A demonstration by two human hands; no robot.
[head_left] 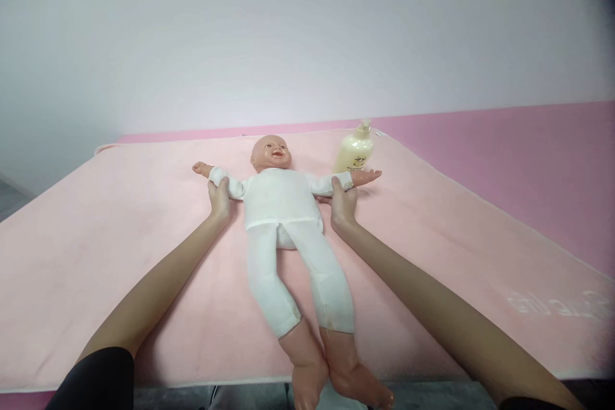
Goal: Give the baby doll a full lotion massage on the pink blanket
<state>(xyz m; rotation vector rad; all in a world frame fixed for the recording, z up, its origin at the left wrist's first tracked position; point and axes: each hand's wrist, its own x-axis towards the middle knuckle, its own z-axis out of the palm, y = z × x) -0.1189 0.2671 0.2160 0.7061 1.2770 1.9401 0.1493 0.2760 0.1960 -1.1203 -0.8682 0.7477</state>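
Note:
A baby doll [283, 198] with a white cloth body lies on its back, its head toward the far side and its feet past the near edge. Both its arms are spread out sideways. My left hand [220, 200] is closed around the doll's arm on the left, thumb on top. On the other side, my right hand [344, 205] grips the doll's other arm near the wrist, with the thumb over the white sleeve. Fingers under both arms are partly hidden. Just behind the arm on the right stands a pale yellow pump bottle [354, 148], its lower part covered by that arm.
A light pink towel [158, 256] lies under the doll, with faint white lettering at its right. Darker pink surface [538, 166] shows beyond the towel. A white partition [307, 45] rises behind the table.

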